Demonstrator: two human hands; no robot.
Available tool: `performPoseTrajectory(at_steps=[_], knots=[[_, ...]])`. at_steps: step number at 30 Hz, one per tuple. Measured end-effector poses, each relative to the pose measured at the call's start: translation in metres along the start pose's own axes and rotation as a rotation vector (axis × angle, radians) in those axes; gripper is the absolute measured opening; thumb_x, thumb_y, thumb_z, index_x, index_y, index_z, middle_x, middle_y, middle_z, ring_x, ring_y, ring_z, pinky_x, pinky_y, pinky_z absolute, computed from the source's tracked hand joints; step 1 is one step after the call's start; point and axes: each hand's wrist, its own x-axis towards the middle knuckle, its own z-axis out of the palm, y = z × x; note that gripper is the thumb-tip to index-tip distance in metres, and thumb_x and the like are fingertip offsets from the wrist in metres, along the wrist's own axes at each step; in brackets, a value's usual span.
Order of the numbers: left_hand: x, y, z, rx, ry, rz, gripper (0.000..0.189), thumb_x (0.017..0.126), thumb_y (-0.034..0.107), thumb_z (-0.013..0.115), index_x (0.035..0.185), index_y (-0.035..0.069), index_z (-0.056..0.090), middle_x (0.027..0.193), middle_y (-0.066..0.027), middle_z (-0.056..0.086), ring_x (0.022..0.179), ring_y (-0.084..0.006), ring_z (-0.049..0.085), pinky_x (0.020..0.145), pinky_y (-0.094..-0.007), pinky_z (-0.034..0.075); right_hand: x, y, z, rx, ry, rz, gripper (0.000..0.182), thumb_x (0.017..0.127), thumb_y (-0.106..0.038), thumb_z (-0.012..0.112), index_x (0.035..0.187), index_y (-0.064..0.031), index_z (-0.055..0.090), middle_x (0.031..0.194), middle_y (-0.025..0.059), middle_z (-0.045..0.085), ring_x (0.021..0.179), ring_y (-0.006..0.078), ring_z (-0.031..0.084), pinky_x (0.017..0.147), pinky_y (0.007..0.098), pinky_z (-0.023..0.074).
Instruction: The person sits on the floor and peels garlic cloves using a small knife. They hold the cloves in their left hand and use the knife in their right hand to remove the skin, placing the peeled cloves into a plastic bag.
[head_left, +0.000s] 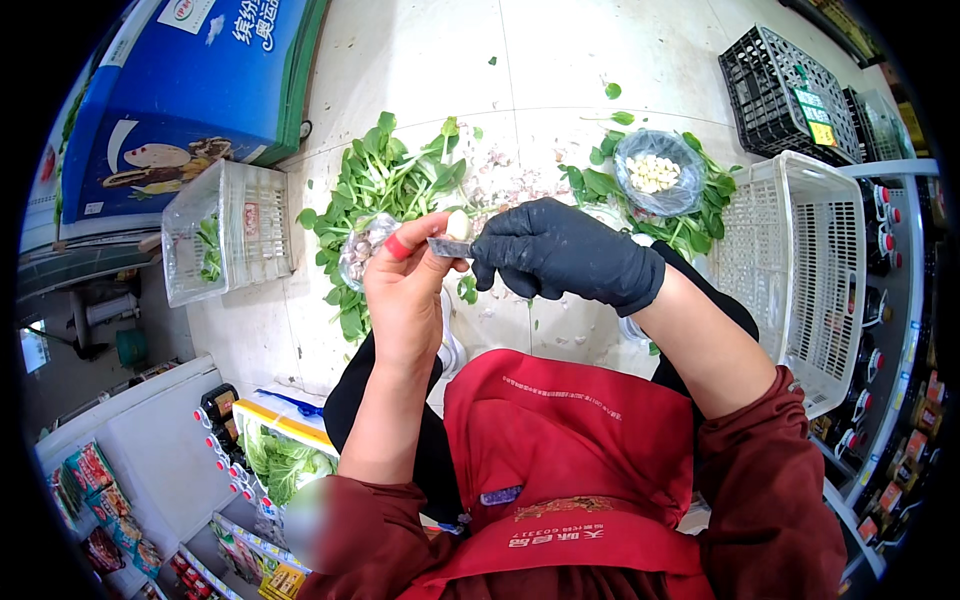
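My left hand (405, 304) is bare, with a red band around one finger. Between its fingertips it pinches a pale peeled garlic clove (458, 223). My right hand (566, 255), in a black glove, grips a small knife whose short metal blade (448, 247) lies just below the clove; its handle is hidden in the glove. Beyond my left hand sits a clear bag of unpeeled garlic (361, 251), among leafy greens (379, 176). Past my right hand, a bowl lined with a plastic bag (694, 184) contains peeled cloves (651, 174).
Garlic skins (499, 187) litter the tiled floor (420, 60). A white crate (259, 225) stands left, near a blue freezer (202, 75). To the right are a white crate (754, 247), a black crate (787, 90) and bottle shelves (911, 315). Napa cabbage (285, 461) lies lower left.
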Motion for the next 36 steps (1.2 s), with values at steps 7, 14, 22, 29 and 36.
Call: performPoseTrajectory(at_steps=[7,14,22,29,36], knots=[[-0.001,0.001,0.000,0.021,-0.006,0.018,0.019,0.082,0.003,0.059,0.100,-0.003,0.059,0.087,-0.0075,0.061,0.073,-0.0122,0.055,0.067,-0.0236,0.045,0.003,0.006,-0.001,0.086,-0.002,-0.066,0.030,0.085,-0.029,0.051,0.075,-0.0032,0.063,0.047,-0.0009,0.043,0.040,0.0049,0.036,0.038,0.0196,0.0286],[0.001,-0.001,-0.001,0.028,-0.003,0.031,0.018,0.080,0.000,0.059,0.097,-0.004,0.059,0.085,-0.0063,0.059,0.072,-0.0130,0.055,0.067,-0.0237,0.045,0.003,0.006,-0.004,0.166,0.002,-0.027,0.030,0.085,-0.027,0.050,0.074,-0.0021,0.063,0.047,-0.0015,0.042,0.039,0.0051,0.034,0.038,0.0196,0.0271],[0.001,0.000,0.000,0.031,-0.014,0.015,0.016,0.080,0.000,0.059,0.096,-0.004,0.059,0.086,-0.0068,0.058,0.072,-0.0136,0.056,0.067,-0.0249,0.046,0.002,0.003,-0.015,0.172,0.136,-0.078,0.026,0.086,-0.028,0.050,0.076,-0.0078,0.063,0.052,-0.0035,0.045,0.043,0.0039,0.035,0.040,0.0187,0.0268],[0.000,-0.001,0.003,0.189,-0.003,0.087,0.017,0.081,0.001,0.059,0.096,-0.005,0.059,0.087,-0.0064,0.056,0.073,-0.0131,0.055,0.067,-0.0244,0.046,0.010,0.017,-0.005,-0.216,0.345,-0.384,0.029,0.082,-0.032,0.058,0.076,-0.0037,0.061,0.056,0.0019,0.051,0.045,0.0073,0.045,0.044,0.0215,0.0374],[0.000,0.002,0.002,0.045,-0.027,0.016,0.016,0.080,-0.001,0.058,0.096,-0.004,0.059,0.085,-0.0054,0.055,0.073,-0.0125,0.054,0.066,-0.0235,0.045,-0.001,0.001,-0.003,-0.060,-0.017,-0.030,0.028,0.085,-0.034,0.054,0.079,-0.0077,0.062,0.053,-0.0022,0.046,0.046,0.0038,0.040,0.042,0.0182,0.0320]])
